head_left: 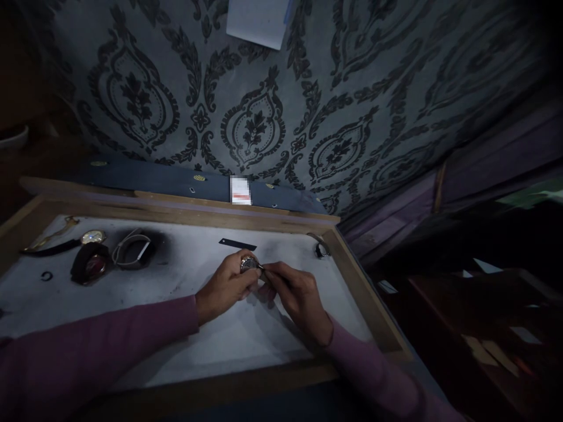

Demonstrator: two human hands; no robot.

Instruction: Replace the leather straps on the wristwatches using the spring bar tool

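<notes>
Between its thumb and fingers my left hand (229, 283) grips a round watch case (248, 264) with a shiny metal rim, near the middle of the white-lined tray (176, 357). My right hand (299, 296) pinches a thin, dark, pointed tool (261, 267), and its tip meets the right edge of the watch case. Most of the tool is hidden by the fingers, so its exact kind does not show. Just beyond my left hand lies a flat black blade-like strip (238, 244).
At the tray's left are a gold-faced watch (92, 237), a dark-strapped watch (91, 264), a looped watch band (132, 251) and a small black ring (46, 276). A small dark strap piece (321, 249) lies at the right. Wooden edges (360, 281) surround the tray; patterned fabric (253, 126) hangs behind.
</notes>
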